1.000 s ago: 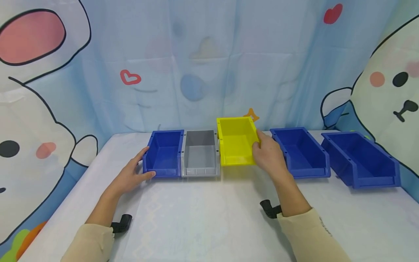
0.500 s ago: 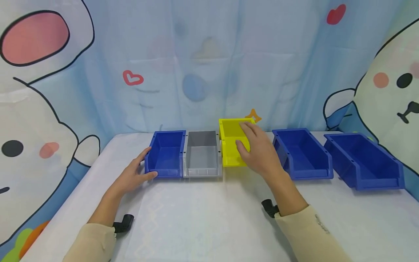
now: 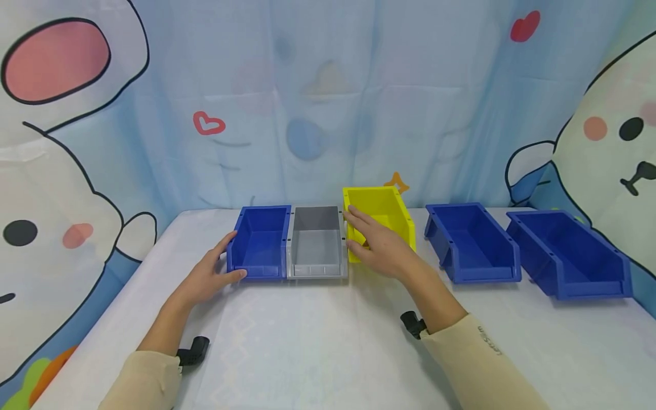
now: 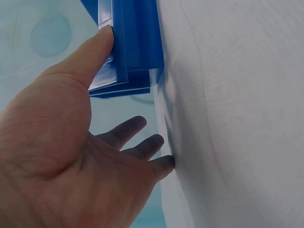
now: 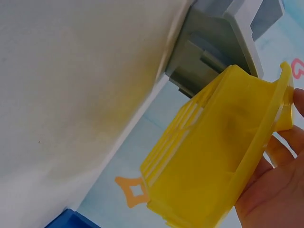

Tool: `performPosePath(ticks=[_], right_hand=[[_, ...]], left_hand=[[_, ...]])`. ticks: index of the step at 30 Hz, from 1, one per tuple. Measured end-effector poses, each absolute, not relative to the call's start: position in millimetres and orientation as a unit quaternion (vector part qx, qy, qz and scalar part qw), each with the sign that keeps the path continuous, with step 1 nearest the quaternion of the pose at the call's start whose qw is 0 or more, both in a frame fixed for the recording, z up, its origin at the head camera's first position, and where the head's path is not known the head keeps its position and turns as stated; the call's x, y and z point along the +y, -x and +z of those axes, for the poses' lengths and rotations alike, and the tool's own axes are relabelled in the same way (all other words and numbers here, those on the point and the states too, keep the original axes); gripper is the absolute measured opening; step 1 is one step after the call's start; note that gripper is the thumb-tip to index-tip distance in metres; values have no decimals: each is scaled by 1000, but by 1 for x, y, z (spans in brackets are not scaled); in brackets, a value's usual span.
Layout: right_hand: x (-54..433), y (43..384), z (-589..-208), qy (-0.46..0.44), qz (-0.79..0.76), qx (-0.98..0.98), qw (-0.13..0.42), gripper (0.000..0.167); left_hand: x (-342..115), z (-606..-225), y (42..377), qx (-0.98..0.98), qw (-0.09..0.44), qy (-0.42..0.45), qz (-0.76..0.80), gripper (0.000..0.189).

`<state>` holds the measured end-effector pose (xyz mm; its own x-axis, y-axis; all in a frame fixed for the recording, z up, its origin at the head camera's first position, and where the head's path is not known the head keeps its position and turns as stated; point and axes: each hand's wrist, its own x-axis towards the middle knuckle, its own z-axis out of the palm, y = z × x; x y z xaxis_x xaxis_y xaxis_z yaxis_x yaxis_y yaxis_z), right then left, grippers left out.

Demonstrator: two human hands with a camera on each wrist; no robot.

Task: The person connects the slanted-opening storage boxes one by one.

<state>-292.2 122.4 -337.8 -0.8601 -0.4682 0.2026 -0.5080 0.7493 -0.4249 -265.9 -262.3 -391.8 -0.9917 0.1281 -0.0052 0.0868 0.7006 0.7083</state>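
Observation:
In the head view, a blue bin (image 3: pixel 259 239), a grey bin (image 3: pixel 316 242) and a yellow bin (image 3: pixel 384 208) stand side by side. My left hand (image 3: pixel 207 276) is at the blue bin's left side, its thumb on the front corner and forefinger along the wall. The other fingers (image 4: pixel 147 147) spread apart in the left wrist view. My right hand (image 3: pixel 379 245) reaches over the yellow bin, its extended fingertips at the wall beside the grey bin. The right wrist view shows the yellow bin (image 5: pixel 213 152) raised off the table against the grey bin's side (image 5: pixel 199 61).
Two more blue bins stand to the right, one nearer (image 3: pixel 474 245) and one farther right (image 3: pixel 571 256). A white cloth covers the table (image 3: pixel 307 341). Behind it hangs a light blue printed curtain (image 3: pixel 318 102).
My right hand has let go of the yellow bin's right wall and moved left across the bin to its left wall. The left hand stays at the blue bin.

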Motion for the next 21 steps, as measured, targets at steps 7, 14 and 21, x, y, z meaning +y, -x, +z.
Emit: performPosePath(ticks=[7, 14, 21], right_hand=[[121, 293, -339, -258, 231, -937, 38, 65], [119, 291, -341, -250, 227, -941, 28, 66], [117, 290, -344, -250, 216, -944, 21, 66]], left_hand=[[-261, -390, 265, 923, 28, -62, 379, 95], [-262, -392, 266, 921, 32, -63, 383, 95], [-262, -391, 265, 924, 29, -64, 375, 95]])
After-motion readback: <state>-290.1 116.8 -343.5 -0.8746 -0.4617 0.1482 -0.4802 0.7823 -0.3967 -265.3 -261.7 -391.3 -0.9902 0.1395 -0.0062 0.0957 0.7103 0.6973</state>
